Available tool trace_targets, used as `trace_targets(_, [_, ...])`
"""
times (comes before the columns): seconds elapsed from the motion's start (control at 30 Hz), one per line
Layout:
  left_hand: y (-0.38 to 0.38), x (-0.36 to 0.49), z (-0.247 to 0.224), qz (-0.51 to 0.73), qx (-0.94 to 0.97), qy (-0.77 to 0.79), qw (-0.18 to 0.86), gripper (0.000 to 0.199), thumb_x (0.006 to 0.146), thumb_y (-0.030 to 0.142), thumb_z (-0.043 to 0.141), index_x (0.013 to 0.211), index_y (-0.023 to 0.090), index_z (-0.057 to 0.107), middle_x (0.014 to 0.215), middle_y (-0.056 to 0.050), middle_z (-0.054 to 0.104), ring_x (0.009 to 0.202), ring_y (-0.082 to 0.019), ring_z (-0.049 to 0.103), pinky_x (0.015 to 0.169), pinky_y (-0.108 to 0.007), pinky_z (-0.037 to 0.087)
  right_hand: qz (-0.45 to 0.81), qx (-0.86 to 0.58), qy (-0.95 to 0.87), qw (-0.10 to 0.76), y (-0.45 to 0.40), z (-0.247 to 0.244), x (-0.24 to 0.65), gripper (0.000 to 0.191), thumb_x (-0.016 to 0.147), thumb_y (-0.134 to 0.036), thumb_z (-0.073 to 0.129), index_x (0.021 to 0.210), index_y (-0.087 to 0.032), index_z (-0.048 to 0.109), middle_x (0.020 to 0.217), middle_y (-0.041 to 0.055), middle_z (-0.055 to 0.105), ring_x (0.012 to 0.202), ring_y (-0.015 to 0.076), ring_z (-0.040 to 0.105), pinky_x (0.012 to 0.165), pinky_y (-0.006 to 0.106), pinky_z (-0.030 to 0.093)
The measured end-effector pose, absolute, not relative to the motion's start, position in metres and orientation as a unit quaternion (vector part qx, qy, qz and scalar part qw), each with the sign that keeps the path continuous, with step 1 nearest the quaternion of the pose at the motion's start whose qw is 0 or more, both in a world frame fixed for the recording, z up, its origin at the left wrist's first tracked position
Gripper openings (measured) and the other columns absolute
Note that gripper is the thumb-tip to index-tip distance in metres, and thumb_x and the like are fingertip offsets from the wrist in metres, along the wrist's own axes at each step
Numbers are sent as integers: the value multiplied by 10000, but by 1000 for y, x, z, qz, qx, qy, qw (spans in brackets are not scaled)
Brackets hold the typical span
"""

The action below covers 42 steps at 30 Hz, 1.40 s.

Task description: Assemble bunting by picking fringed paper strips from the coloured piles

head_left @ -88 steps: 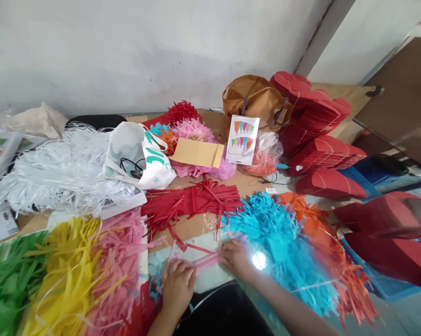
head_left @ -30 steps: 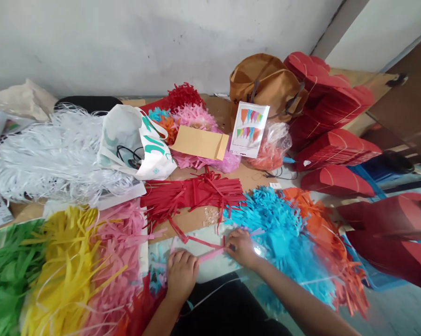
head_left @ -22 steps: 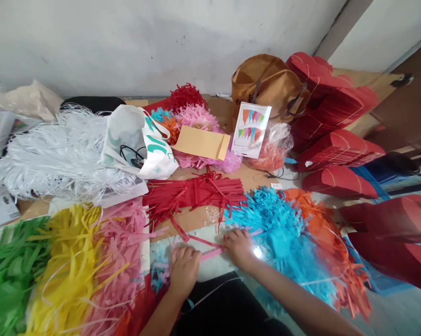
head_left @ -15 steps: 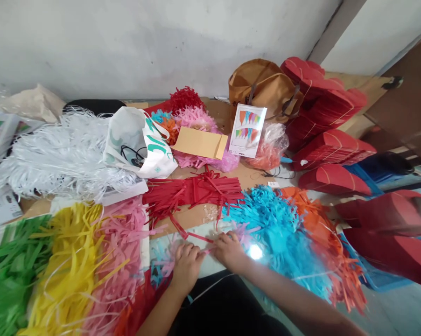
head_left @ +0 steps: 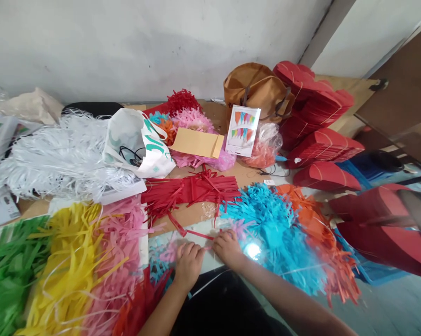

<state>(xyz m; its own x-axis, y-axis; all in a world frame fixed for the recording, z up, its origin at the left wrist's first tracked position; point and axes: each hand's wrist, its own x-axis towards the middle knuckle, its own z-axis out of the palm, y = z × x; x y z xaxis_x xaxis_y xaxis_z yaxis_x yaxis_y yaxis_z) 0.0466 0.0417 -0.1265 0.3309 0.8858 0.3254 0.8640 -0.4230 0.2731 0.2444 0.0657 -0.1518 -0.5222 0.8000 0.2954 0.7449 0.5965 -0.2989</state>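
Close together at the front edge of the work surface, my left hand (head_left: 189, 262) and my right hand (head_left: 228, 247) have their fingers closed on a pink paper tassel. Its narrow pink middle (head_left: 207, 248) shows between them. Pink fringe ends (head_left: 168, 252) stick out left of my left hand, and lilac-pink fringe (head_left: 243, 228) spreads past my right. A loose red strip (head_left: 198, 234) runs just above the fingers from a pile of red fringed tassels (head_left: 192, 190). Blue fringed paper (head_left: 273, 228) lies right of my right hand. Fingertips are partly hidden.
Green (head_left: 14, 261), yellow (head_left: 65, 261) and pink fringe piles (head_left: 117, 252) lie left. Behind are white strips (head_left: 63, 154), a white bag (head_left: 126, 135), an envelope (head_left: 196, 142), a picture card (head_left: 243, 130) and a brown bag (head_left: 254, 86). Red bundles (head_left: 324, 147) stand right.
The view has shifted slightly, so things on the right appear further left. Both hands stay closed on the pink tassel, nearly in the same place.
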Motion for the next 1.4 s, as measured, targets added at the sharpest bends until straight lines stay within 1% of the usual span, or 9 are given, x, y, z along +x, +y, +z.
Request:
trace_targets(0.13, [37,37,-124,208,802,558,45,180,893,162,584,830,269,713,829,6,722,926,-220,617,947,-427,311,127,-474,-832,260,71,-155,279,137,919,-311,639,832,-279,741,875,1,722,932,202,544,966,424,277])
trace_targets(0.33, [36,25,-123,198,770,601,87,144,883,260,617,806,300,732,839,7,727,918,-228,604,877,-405,325,211,-493,-800,268,79,-143,296,203,873,-423,680,762,-273,761,833,27,689,875,201,572,834,366,372])
trace_targets(0.53, [41,28,-121,175,763,615,96,170,898,296,583,789,272,712,831,0,719,914,-230,593,863,-403,327,241,-523,-785,230,78,-134,289,101,818,-332,746,765,-247,746,882,29,675,927,220,557,860,374,356])
trace_targets(0.67, [42,37,-117,153,766,620,77,177,890,249,568,745,226,668,790,-24,685,883,-237,578,870,-424,327,223,-571,-778,134,83,-120,279,102,777,-285,763,717,-227,704,912,21,681,962,233,540,895,400,312])
trace_targets(0.77, [41,43,-117,157,775,610,48,166,886,175,553,788,212,681,823,-52,685,893,-252,578,907,-459,321,185,-582,-788,76,86,-114,272,95,787,-300,744,766,-222,695,907,38,686,971,253,527,926,435,289])
trace_targets(0.87, [41,45,-120,176,812,555,34,268,862,84,566,950,291,711,903,-19,711,955,-235,592,964,-444,305,117,-542,-830,63,82,-117,265,12,834,-232,697,844,-230,703,953,53,696,1040,278,502,983,482,234])
trace_targets(0.97, [43,43,-123,186,843,504,34,377,846,68,600,1026,384,699,862,28,718,948,-213,605,969,-415,309,77,-501,-858,83,75,-124,257,148,891,-170,630,785,-243,704,909,37,710,1044,267,497,995,480,212])
trace_targets(1.23, [44,55,-123,210,847,487,38,218,886,103,537,921,235,707,932,-24,744,976,-221,628,1002,-453,311,60,-344,-930,116,83,-124,240,206,950,-158,556,813,-215,699,751,4,689,840,188,554,987,425,263])
trace_targets(1.4, [50,55,-111,258,837,482,28,260,912,82,481,851,216,696,837,-2,745,868,-173,663,1043,-463,293,138,-426,-885,127,83,-96,231,226,913,-240,605,707,-207,692,716,12,700,789,185,579,901,400,323])
